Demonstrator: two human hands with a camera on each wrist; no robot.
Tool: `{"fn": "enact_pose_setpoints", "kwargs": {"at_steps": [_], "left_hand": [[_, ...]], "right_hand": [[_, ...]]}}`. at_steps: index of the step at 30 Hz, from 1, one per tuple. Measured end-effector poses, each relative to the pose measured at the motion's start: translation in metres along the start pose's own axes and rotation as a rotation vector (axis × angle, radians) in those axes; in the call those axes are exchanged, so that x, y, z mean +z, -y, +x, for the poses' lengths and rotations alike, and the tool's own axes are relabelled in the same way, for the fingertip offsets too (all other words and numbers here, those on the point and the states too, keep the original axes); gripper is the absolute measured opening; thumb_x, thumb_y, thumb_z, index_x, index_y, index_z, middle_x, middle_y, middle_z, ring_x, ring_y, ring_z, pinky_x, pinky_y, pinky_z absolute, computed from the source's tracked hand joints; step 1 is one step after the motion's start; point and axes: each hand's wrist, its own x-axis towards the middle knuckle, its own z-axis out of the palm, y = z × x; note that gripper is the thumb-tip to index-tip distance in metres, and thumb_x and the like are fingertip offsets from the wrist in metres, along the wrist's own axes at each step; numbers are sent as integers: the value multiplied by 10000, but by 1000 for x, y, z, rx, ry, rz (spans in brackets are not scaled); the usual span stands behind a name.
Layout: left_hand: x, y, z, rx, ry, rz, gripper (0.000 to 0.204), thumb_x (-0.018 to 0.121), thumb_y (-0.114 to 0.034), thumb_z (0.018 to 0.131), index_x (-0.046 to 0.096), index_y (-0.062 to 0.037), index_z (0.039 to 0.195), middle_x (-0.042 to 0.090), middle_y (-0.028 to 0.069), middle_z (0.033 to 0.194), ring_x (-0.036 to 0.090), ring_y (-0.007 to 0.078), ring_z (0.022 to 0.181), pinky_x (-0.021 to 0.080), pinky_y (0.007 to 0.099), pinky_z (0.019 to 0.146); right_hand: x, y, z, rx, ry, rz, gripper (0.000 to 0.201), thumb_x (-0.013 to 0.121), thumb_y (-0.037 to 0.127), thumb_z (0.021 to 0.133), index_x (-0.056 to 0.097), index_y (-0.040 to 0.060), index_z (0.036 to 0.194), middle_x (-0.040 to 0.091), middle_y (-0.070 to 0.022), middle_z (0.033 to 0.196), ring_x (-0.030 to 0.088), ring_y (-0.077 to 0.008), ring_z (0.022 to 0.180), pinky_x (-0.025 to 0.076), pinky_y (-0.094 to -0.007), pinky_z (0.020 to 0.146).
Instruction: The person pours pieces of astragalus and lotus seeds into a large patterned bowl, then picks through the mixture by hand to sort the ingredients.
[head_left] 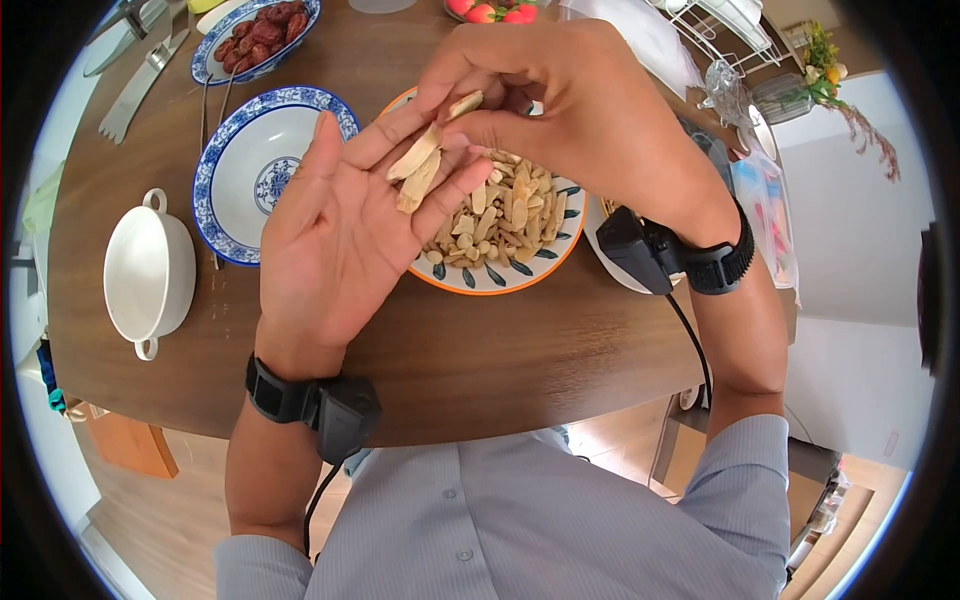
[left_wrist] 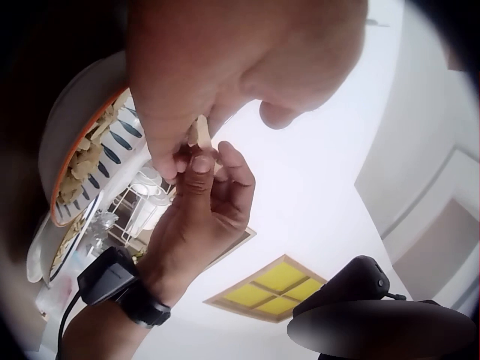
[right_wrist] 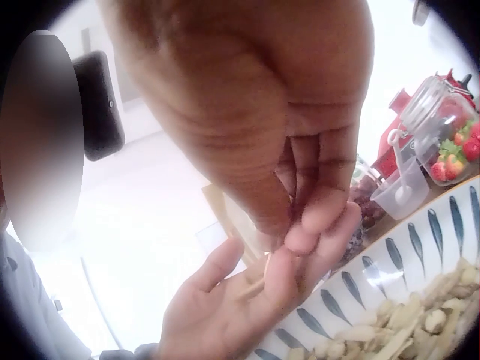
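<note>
The left hand point(head_left: 335, 225) is palm up with its fingers extended, and pale dried slices point(head_left: 418, 180) lie across its fingers. Above them the right hand point(head_left: 560, 110) pinches one pale slice point(head_left: 464, 104) between thumb and fingers. Under both hands stands an orange-rimmed plate point(head_left: 497, 287) heaped with similar pale pieces point(head_left: 515, 205). In the left wrist view the right hand point(left_wrist: 199, 225) holds its thumb and fingertips against the pale slice point(left_wrist: 201, 133). The right wrist view has the left hand point(right_wrist: 225, 307) below the right hand's fingertips, which partly hide the slice.
Left of the plate stand a blue-rimmed bowl point(head_left: 228, 170) and a white two-handled bowl point(head_left: 150, 275). Farther back are a dish of dark red dried fruit point(head_left: 262, 40), a peeler-like utensil point(head_left: 140, 95) and strawberries point(head_left: 490, 12). A dish rack point(head_left: 715, 35) and a vase point(head_left: 785, 98) stand at right.
</note>
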Motion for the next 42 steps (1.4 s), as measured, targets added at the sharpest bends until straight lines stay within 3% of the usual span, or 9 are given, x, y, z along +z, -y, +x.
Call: {"fn": "enact_pose_setpoints", "kwargs": {"at_steps": [4, 7, 13, 19, 21, 22, 27, 35, 42], "left_hand": [[6, -2, 1, 21, -65, 98, 734, 278, -441, 1135, 242, 176, 1532, 442, 282, 1522, 401, 397, 1465, 255, 515, 1283], [12, 0, 2, 28, -84, 84, 732, 269, -434, 1137, 224, 176, 1539, 424, 296, 1536, 365, 402, 1492, 255, 508, 1284], [11, -1, 1, 15, -118, 160, 714, 249, -409, 1141, 201, 178, 1546, 289, 324, 1616, 279, 419, 1534, 243, 475, 1294], [14, -6, 4, 147, -68, 68, 659, 255, -328, 1142, 176, 189, 1544, 151, 355, 1654, 119, 433, 1575, 202, 471, 1310], [15, -7, 5, 154, -69, 59, 656, 265, -318, 1141, 171, 191, 1544, 141, 353, 1656, 107, 433, 1576, 195, 473, 1311], [15, -7, 5, 164, -71, 50, 652, 274, -308, 1140, 166, 193, 1543, 130, 351, 1659, 95, 433, 1578, 189, 475, 1313], [13, -6, 5, 156, -54, 41, 651, 284, -296, 1138, 142, 188, 1550, 102, 350, 1664, 62, 432, 1581, 182, 480, 1314], [16, -7, 5, 145, -52, 25, 651, 273, -302, 1142, 132, 182, 1554, 94, 349, 1666, 50, 429, 1582, 175, 479, 1316], [15, -7, 4, 147, -47, 35, 649, 267, -306, 1142, 146, 181, 1553, 99, 353, 1664, 53, 428, 1582, 174, 475, 1315]], "right_hand": [[2, -13, -7, -95, -94, 117, 207, 719, -2, 909, 679, 5, 1113, 757, -125, 993, 750, -257, 889, 569, -310, 781], [8, -31, -5, 52, -55, 221, 224, 706, -20, 911, 673, 12, 1130, 755, -124, 1008, 748, -265, 898, 569, -315, 794], [1, -26, -3, -272, -92, 131, 200, 680, -53, 917, 667, 11, 1106, 751, -111, 1015, 730, -223, 852, 577, -327, 760], [2, -36, -27, 254, 17, -52, 222, 776, 77, 900, 729, 33, 1113, 744, -56, 994, 708, -160, 946, 572, -310, 842], [13, -50, -39, -30, 169, -214, 373, 789, 156, 852, 682, 48, 1193, 722, -136, 1122, 668, -291, 1113, 511, -427, 956], [17, -44, -40, 7, 254, -172, 508, 822, 147, 798, 658, 63, 1272, 669, -149, 1278, 601, -329, 1244, 484, -460, 1031], [48, -45, -43, -73, 169, -236, 636, 846, 110, 754, 640, 86, 1355, 634, -135, 1335, 535, -366, 1310, 462, -453, 1083], [42, -45, -30, -4, 213, -139, 214, 725, 51, 830, 750, 54, 1043, 739, -157, 962, 709, -338, 895, 562, -427, 797], [36, -54, -25, 12, 224, -43, 195, 706, -17, 875, 740, 30, 1062, 734, -158, 927, 713, -355, 863, 577, -417, 774]]}}
